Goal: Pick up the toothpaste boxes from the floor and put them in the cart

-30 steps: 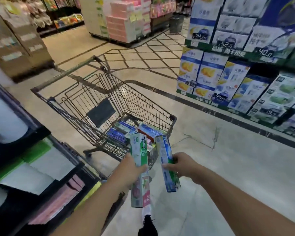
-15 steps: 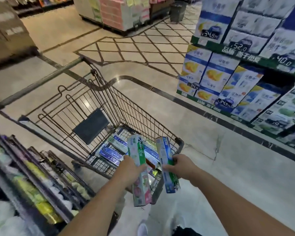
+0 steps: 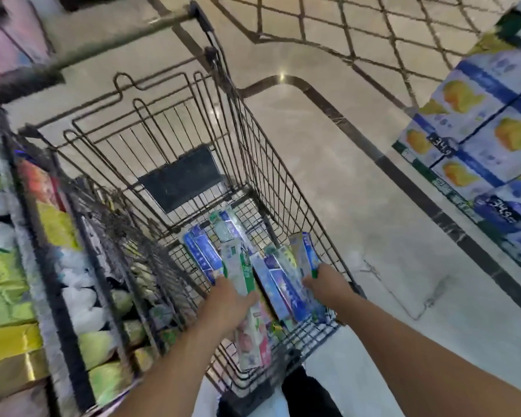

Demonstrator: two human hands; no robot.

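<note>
Left hand (image 3: 227, 299) gripped 1 green box (image 3: 247, 299) | right hand (image 3: 328, 285) gripped 1 blue box (image 3: 306, 254) | both lengthwise, above cart (image 3: 271, 164) floor.

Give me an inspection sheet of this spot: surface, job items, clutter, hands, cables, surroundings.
Surface: pale polished floor with dark inlaid lines.
Job's things: wire cart with several toothpaste boxes on its bottom; green and white box and blue box held over the basket.
Clutter: nothing seen on the floor in view.
Hands: left hand grips the green and white box; right hand grips the blue box.
Cables: nothing seen.
Surroundings: stocked shelf at left, stacked cartons with price tags at right.
</note>
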